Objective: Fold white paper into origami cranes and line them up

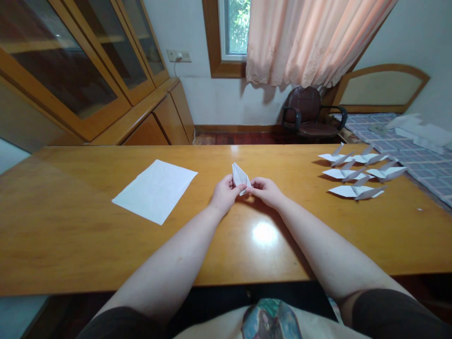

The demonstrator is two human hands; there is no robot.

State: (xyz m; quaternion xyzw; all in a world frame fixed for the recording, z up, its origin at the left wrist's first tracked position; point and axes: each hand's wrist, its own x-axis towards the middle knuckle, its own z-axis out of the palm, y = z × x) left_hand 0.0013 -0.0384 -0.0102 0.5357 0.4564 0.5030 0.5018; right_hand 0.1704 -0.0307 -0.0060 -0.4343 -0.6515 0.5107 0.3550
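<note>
A small folded piece of white paper (240, 176) is held just above the middle of the table, its pointed end upward. My left hand (225, 192) pinches its left side and lower edge, thumb across the front. On the other side, my right hand (264, 190) grips the lower right corner between thumb and fingers. To the left lies a flat white sheet of paper (155, 192). Several folded paper cranes (356, 191) with spread wings stand grouped at the right of the table.
The wooden table (70, 226) spans the view. Behind it are a glass-door cabinet (116, 56), a dark office chair (305, 110) and a pink curtain (303, 37). A bed (409, 155) with a checked cover and white papers adjoins the right side.
</note>
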